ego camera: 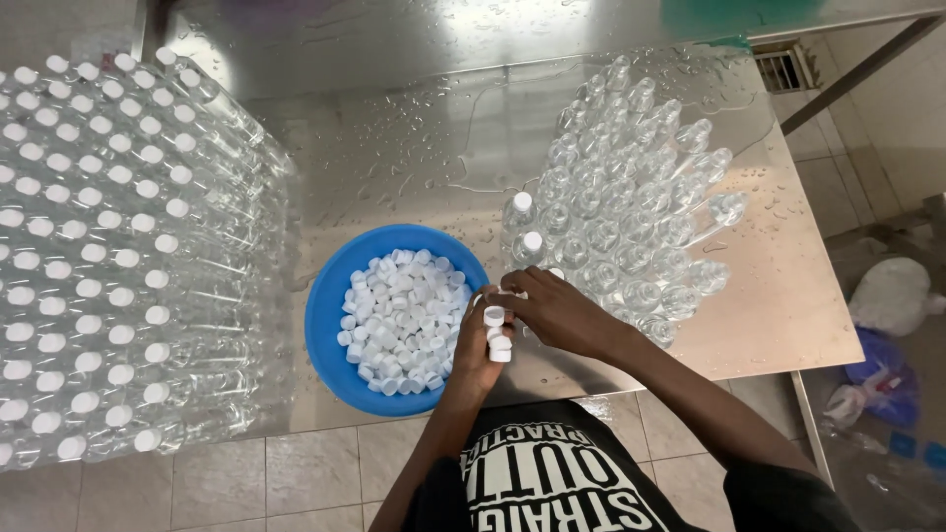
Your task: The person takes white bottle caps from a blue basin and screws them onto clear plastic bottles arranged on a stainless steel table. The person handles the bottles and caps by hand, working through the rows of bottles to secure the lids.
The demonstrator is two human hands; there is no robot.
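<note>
1. White caps [499, 335] sit stacked in the left hand [480, 345], whose grip is curled shut around several of them, held just over the near edge of the worktop [788, 296].
2. The right hand [562, 313] lies just to the right of the left, the two touching at the fingertips. Its grip is pinched closed at the top of a clear bottle [552, 281]; whether a cap is between the fingers cannot be told.
3. That bottle stands upright, its long axis vertical, at the near left corner of the open bottles [641, 207], directly ahead of both hands. The right hand is the nearer one.
4. Two capped bottles [525, 229] stand just beyond it, at the left edge of the cluster.
5. The blue bowl [325, 315] of loose caps lies just left of the left hand, nearer that hand than the right.
6. A big stack of capped bottles [108, 256] lies on its side, well to the left.
</note>
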